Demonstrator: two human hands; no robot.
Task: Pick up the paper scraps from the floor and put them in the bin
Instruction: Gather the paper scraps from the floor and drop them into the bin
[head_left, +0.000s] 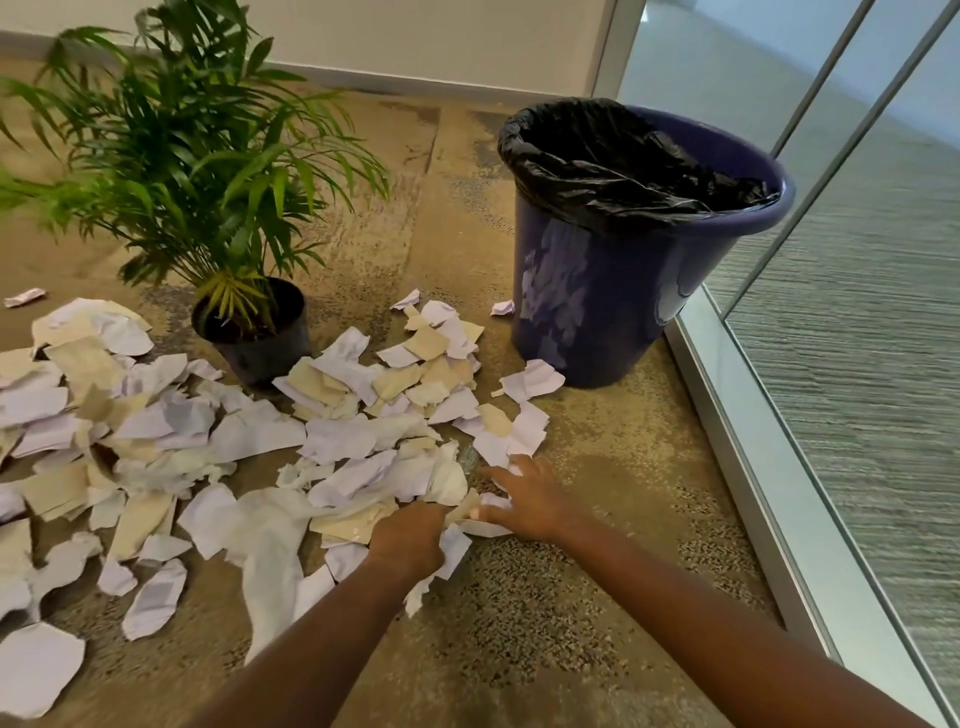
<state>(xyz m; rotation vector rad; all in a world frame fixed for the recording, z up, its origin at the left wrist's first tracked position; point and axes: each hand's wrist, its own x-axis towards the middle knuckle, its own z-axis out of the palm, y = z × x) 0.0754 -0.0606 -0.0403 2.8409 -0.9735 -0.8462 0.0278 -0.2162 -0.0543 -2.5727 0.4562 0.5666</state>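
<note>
Head view: paper scraps (332, 441) covered the frame's left and centre; bin (613, 312), upper right, looked empty. Left hand (410, 538) closed on scraps, right hand (524, 499) lay spread flat beside it.

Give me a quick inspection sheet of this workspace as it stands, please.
Surface: speckled carpet floor, largely littered on the left.
Job's things: paper scraps spread across the floor; blue bin upright, black liner inside, contents not visible.
Clutter: potted plant standing among the scraps.
Grippers: left hand closed on scraps; right hand spread open, resting on scraps.
Cables: nothing seen.
Surroundings: glass partition right of the bin; white wall behind.
</note>
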